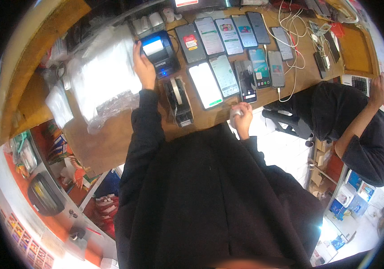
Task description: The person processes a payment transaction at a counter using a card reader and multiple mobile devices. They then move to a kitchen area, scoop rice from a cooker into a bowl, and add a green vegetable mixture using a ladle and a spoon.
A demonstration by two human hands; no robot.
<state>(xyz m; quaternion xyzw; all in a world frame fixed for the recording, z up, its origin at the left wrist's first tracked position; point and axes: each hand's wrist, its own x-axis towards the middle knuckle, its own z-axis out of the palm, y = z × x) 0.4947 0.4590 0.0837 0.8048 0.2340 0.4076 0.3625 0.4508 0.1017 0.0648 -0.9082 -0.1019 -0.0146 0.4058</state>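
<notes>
My left hand (144,67) grips the left edge of a small dark receipt printer (167,65), which has a bright white patch on top and a blue light in front. At the table's front edge, my right hand (244,117) is closed around a small white roundish thing (235,114), perhaps a paper roll; the fingers partly cover it. Just beyond that hand lies a dark phone (245,80) with its screen lit. A phone with a white screen (204,85) is to its left. Between printer and table edge stands a tape dispenser (181,101) with a roll in it.
Several more phones (228,36) lie in rows on the wooden table (98,152). White cables (296,40) tangle at the right, some plugged into phones. Clear plastic packaging (104,71) covers the left side. A person in dark clothes (358,121) is at the right.
</notes>
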